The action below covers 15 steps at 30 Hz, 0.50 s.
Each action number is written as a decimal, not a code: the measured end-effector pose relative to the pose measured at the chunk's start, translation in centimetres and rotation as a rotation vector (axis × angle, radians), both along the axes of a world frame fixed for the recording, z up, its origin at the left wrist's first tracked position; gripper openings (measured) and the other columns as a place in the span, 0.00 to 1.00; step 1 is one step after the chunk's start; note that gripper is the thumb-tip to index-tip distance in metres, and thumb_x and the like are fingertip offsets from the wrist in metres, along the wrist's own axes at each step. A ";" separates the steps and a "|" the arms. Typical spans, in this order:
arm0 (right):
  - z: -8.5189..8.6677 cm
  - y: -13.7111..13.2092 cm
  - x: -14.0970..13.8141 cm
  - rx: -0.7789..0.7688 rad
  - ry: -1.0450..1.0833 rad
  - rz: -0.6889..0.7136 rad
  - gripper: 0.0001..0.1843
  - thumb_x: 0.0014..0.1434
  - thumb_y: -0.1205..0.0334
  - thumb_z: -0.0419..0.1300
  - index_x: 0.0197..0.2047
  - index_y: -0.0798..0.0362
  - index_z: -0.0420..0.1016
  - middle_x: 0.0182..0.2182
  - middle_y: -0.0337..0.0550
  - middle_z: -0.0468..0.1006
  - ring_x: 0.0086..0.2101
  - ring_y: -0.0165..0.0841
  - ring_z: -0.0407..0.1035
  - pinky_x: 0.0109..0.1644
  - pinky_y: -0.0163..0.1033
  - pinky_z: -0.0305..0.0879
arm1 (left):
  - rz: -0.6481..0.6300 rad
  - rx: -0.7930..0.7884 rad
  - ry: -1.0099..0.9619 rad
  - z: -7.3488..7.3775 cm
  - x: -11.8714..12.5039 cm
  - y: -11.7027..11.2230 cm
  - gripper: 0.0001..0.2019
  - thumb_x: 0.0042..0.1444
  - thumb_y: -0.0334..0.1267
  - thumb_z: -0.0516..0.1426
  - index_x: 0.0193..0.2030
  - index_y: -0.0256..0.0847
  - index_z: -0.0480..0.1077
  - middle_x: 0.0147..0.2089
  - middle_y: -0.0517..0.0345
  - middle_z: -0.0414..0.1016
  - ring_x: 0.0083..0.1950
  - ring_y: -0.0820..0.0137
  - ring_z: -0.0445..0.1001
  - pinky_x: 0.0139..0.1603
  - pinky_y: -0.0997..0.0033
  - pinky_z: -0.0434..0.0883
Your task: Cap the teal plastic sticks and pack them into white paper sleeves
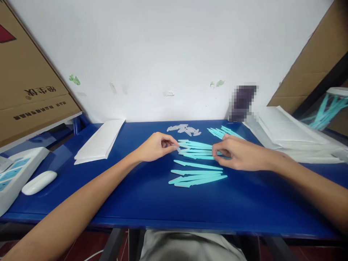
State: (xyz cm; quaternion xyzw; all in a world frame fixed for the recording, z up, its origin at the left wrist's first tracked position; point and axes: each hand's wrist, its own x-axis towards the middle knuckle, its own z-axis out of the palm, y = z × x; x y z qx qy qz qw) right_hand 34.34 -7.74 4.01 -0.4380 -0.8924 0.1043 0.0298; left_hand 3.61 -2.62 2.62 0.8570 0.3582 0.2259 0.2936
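Note:
On the blue table [136, 195] lies a group of several thin turquoise plastic sticks [197, 170], laid side by side. My left hand [156, 146] is closed in a pinch on a small clear cap [177, 148] at the left tip of one stick. My right hand [240, 154] rests with fingers curled on the right ends of the upper sticks, holding one of them. Behind them lies a small heap of clear caps [183, 129] and another bunch of turquoise sticks [223, 132].
A white stack of flat sleeves [100, 143] lies at the left, more white stacks [288, 134] at the right. A white oval object [39, 182] and a white tray [16, 170] sit far left. Cardboard boxes [29, 87] lean on both sides. A clear container [330, 107] holds sticks.

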 end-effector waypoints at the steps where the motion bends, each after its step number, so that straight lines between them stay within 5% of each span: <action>1: 0.1 0.1 0.2 -0.030 -0.003 -0.015 0.09 0.60 0.58 0.56 0.31 0.48 0.75 0.19 0.37 0.66 0.27 0.35 0.62 0.33 0.39 0.55 | -0.015 -0.040 -0.007 -0.1 0.1 0.0 0.10 0.62 0.43 0.61 0.41 0.38 0.80 0.38 0.53 0.82 0.37 0.70 0.76 0.39 0.70 0.72; 4: 0.4 0.5 0.6 -0.077 0.011 -0.012 0.08 0.58 0.60 0.57 0.30 0.49 0.74 0.23 0.37 0.71 0.24 0.32 0.61 0.31 0.38 0.55 | -0.060 -0.073 0.031 -0.3 0.0 0.0 0.09 0.60 0.42 0.63 0.39 0.38 0.79 0.36 0.54 0.82 0.35 0.70 0.77 0.37 0.71 0.71; 8: 0.6 0.6 0.8 -0.058 0.042 0.014 0.07 0.57 0.60 0.58 0.31 0.51 0.76 0.35 0.43 0.80 0.32 0.35 0.71 0.37 0.39 0.61 | -0.075 0.077 0.132 -0.7 -0.2 0.2 0.08 0.59 0.40 0.62 0.38 0.40 0.81 0.37 0.54 0.81 0.35 0.71 0.74 0.36 0.71 0.69; 15: 0.8 0.4 0.9 -0.165 0.037 0.045 0.13 0.66 0.54 0.53 0.37 0.50 0.74 0.27 0.40 0.79 0.25 0.32 0.67 0.33 0.38 0.59 | -0.071 0.091 0.139 -1.2 0.3 0.0 0.08 0.60 0.39 0.62 0.38 0.40 0.82 0.38 0.54 0.82 0.34 0.71 0.74 0.33 0.72 0.68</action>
